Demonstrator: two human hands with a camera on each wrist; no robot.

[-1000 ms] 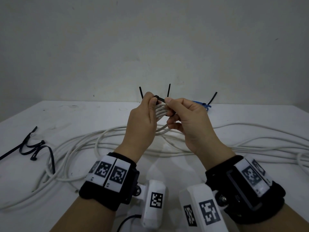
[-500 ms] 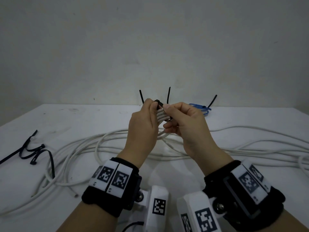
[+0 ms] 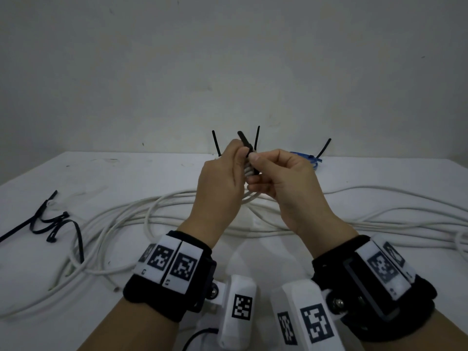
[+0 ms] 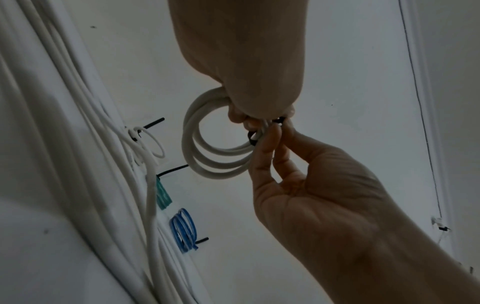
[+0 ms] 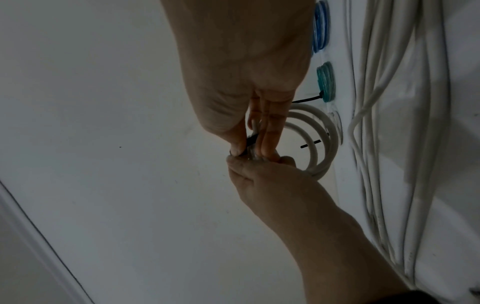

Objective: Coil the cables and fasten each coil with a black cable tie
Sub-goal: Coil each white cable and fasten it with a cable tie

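Observation:
I hold a small coil of white cable [image 4: 215, 144] up above the table, between both hands. My left hand [image 3: 235, 158] grips the bundled side of the coil [image 3: 249, 171]. A black cable tie [image 3: 245, 141] is wrapped round that bundle, and its tail sticks up between my hands. My right hand [image 3: 260, 160] pinches the tie at the bundle with thumb and forefinger. From the right wrist, the tie [image 5: 250, 140] shows between the right fingertips and the coil [image 5: 319, 139] hangs behind. The tie's head is hidden by my fingers.
A long loose white cable [image 3: 126, 219] sprawls across the white table [image 3: 152, 173] under my hands. Several spare black ties [image 3: 50, 221] lie at the left. Fastened coils stand by the back wall: blue [image 4: 183, 230], teal [image 4: 163, 195] and small white [image 4: 153, 144].
The tie's tail, which lay short across my fingertips, now sticks up longer between the hands. Both hands stay together on the coil.

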